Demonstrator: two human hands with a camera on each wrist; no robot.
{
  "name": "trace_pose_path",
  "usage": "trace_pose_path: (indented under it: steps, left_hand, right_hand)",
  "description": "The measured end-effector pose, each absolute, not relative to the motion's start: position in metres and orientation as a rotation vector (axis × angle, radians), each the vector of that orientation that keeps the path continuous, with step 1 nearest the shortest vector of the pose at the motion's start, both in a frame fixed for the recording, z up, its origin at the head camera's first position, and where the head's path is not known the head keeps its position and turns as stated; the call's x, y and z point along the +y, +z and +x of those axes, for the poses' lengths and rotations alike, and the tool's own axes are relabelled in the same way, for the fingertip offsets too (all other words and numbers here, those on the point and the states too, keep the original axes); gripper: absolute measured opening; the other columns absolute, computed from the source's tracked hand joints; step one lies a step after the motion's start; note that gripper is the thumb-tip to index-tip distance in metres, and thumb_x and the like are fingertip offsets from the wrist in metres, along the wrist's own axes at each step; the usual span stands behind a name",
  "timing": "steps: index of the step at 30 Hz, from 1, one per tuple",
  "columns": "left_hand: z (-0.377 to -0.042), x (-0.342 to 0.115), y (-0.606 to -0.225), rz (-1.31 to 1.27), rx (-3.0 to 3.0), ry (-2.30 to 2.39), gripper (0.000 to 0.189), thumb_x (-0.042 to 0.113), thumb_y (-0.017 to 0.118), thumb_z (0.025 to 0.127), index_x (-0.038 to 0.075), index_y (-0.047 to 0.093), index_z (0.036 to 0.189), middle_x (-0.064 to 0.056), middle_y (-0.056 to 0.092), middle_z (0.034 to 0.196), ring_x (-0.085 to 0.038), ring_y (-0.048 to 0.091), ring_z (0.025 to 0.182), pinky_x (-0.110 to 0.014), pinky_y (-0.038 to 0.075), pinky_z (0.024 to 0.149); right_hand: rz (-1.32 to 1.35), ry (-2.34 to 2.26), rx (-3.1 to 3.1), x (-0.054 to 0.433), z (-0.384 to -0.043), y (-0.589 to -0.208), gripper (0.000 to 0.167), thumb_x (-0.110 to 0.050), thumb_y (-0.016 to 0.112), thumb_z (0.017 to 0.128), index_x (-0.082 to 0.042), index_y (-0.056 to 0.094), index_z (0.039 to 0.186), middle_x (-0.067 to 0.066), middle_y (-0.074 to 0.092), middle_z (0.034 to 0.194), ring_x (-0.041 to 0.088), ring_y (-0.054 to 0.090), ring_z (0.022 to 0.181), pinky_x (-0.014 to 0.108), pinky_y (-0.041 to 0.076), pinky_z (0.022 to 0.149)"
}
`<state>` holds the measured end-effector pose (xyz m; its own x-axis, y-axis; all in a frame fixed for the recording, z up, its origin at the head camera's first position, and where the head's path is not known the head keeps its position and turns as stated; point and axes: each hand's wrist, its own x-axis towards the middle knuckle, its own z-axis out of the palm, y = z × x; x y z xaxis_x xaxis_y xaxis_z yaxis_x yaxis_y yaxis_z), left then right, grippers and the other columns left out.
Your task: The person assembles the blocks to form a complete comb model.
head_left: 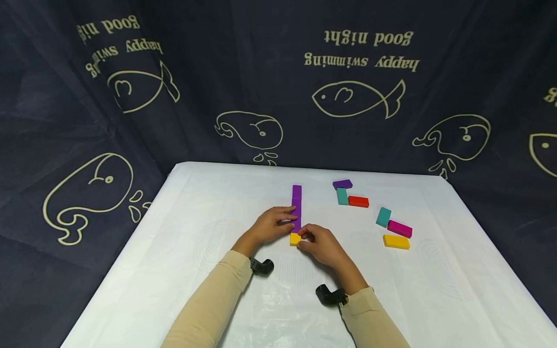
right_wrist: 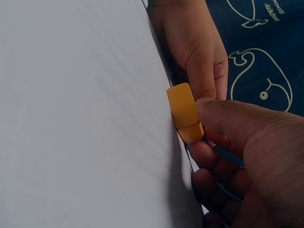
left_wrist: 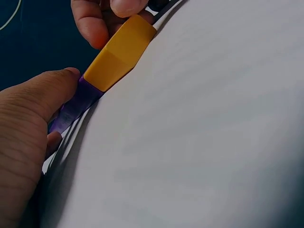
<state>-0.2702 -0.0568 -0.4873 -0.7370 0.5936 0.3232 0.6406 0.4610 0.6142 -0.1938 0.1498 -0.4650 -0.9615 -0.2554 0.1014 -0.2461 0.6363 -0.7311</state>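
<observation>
Purple blocks form a straight row on the table, running away from me. A yellow block sits at the row's near end, against the purple in the left wrist view. My right hand pinches this yellow block between thumb and fingers, as the right wrist view shows. My left hand lies at the row's left side, its extended fingers touching the purple. In the left wrist view its thumb rests by the seam between purple and yellow; the palm hides part of the purple.
Right of the row lie loose blocks: dark purple, teal and red at the back. Nearer are another teal block, a magenta block and a yellow one. A dark printed curtain hangs behind the white table.
</observation>
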Motion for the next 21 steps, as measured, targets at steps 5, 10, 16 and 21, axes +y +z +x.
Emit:
trace_pose_path:
  steps: [5,10,16,21]
  left_hand:
    - [-0.27,-0.056,-0.487,-1.126,-2.604,-1.174,0.031,0.018,0.07,0.092,0.007,0.071,0.122,-0.007,0.055,0.144,-0.027,0.05,0.132,-0.041,0.036,0.112]
    - [-0.271,-0.056,-0.486,-1.12,-2.604,-1.255,0.031,0.016,0.069,0.093,0.005,0.071,0.122,-0.009,0.055,0.143,-0.028,0.05,0.132,-0.042,0.036,0.112]
    - [-0.264,-0.058,-0.483,-1.101,-2.658,-1.265,0.031,0.018,0.07,0.093,0.005,0.071,0.122,-0.01,0.055,0.143,-0.027,0.049,0.133,-0.043,0.035,0.113]
    - [-0.246,-0.063,-0.476,-1.083,-2.698,-1.288,0.035,0.019,0.069,0.094,0.004,0.068,0.125,-0.011,0.051,0.146,-0.029,0.046,0.135,-0.046,0.034,0.113]
  right_hand:
    - [-0.428,-1.316,2.815,0.152,-0.194,-0.463,0.017,-0.01,0.077,0.085,-0.009,0.068,0.099,-0.002,0.066,0.087,0.014,0.055,0.079,0.033,0.048,0.073]
    - [-0.409,-1.339,2.782,0.155,-0.195,-0.463,0.015,-0.01,0.076,0.086,-0.01,0.068,0.099,-0.004,0.064,0.085,0.013,0.056,0.079,0.031,0.049,0.073]
    - [-0.399,-1.395,2.733,0.16,-0.198,-0.463,0.015,-0.009,0.075,0.087,-0.009,0.068,0.101,-0.003,0.063,0.085,0.014,0.057,0.08,0.03,0.051,0.075]
    - [-0.382,-1.423,2.686,0.164,-0.198,-0.464,0.016,-0.01,0.074,0.088,-0.008,0.068,0.103,-0.002,0.064,0.086,0.015,0.058,0.082,0.032,0.051,0.078]
